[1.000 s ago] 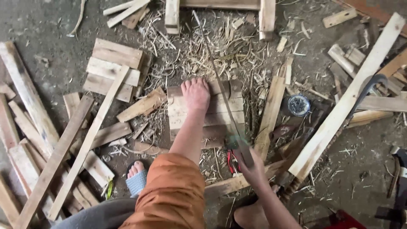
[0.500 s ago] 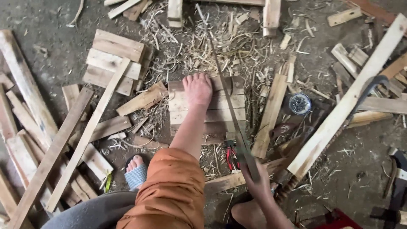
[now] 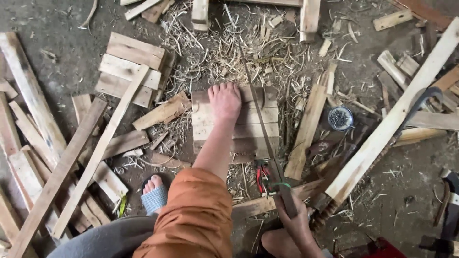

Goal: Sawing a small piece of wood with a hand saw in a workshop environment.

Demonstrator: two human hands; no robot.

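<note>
A person's right hand [image 3: 297,223], low in the view at about 5 o'clock, is closed around the handle of a saw [image 3: 260,125], fingers wrapped tight on the grip. The thin blade runs up and away toward 12 o'clock, crossing the right part of a stack of short boards [image 3: 236,129] at the centre of the floor. A bare foot [image 3: 224,101] presses down on the top of that stack, the leg in orange trousers [image 3: 191,217] bent above it. The other foot, in a blue sandal [image 3: 154,197], rests on the ground at 7 o'clock. The left hand does not show in the view.

Red pliers [image 3: 262,176] lie on the floor just beside the saw's handle, at its 10 o'clock. A small round tin [image 3: 341,118] sits at 3 o'clock from the stack, near a long pale plank [image 3: 392,119] that slants toward the upper right. Wood shavings [image 3: 239,48] lie thick at 12 o'clock. Loose planks [image 3: 52,157] and offcuts spread across the left side, at 9 o'clock. A curved dark tool [image 3: 420,102] lies over the long plank.
</note>
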